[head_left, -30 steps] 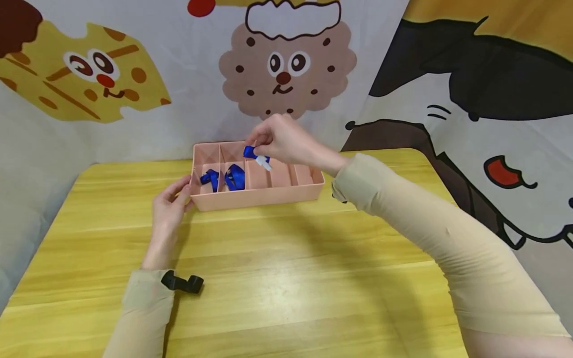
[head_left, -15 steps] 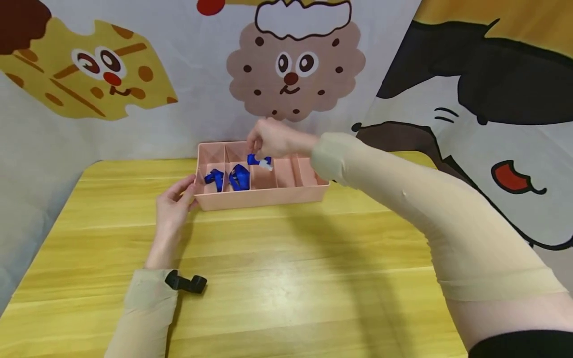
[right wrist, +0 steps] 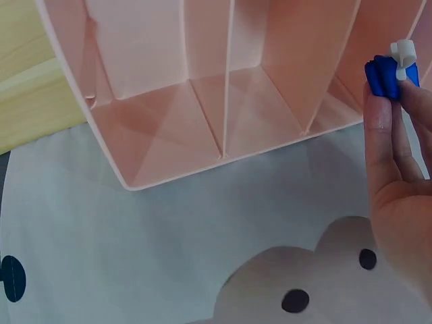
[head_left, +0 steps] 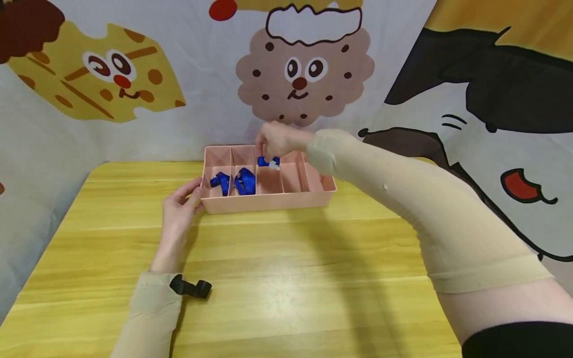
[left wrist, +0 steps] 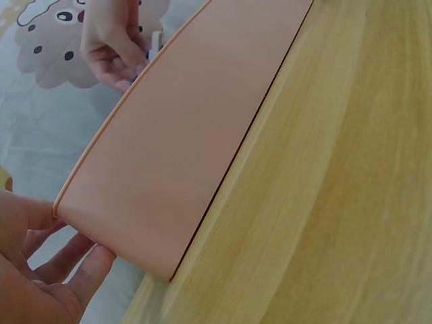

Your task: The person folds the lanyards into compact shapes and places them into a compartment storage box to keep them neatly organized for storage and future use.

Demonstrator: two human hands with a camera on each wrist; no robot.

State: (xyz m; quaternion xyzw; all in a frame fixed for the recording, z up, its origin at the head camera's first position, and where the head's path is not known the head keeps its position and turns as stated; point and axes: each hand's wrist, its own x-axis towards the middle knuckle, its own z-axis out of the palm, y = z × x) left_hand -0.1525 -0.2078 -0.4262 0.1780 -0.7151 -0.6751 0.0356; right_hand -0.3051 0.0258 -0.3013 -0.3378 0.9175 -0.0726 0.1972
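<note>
In the head view, a pink divided box (head_left: 268, 203) stands at the back of the table. My left hand (head_left: 181, 211) rests against its left end; in the left wrist view the fingertips touch the end wall near the rim. My right hand (head_left: 275, 140) pinches a folded blue lanyard (right wrist: 383, 75) with a white plastic clip (right wrist: 403, 55) between thumb and fingers, over the middle compartment. Another blue lanyard (head_left: 221, 183) lies in the leftmost compartment, and a bundled blue lanyard (head_left: 244, 181) fills the front of the second.
Yellow wood-grain table (head_left: 277, 278) extends in front of the box. Behind it hangs a pale cloth (head_left: 206, 74) printed with cartoon figures, close to the box's back edge. Thin upright dividers (right wrist: 228, 81) separate the compartments.
My right hand has lowered slightly toward the middle compartment with the lanyard, and its forearm has swung across. The left hand keeps its place on the box; the whole head view has shifted slightly.
</note>
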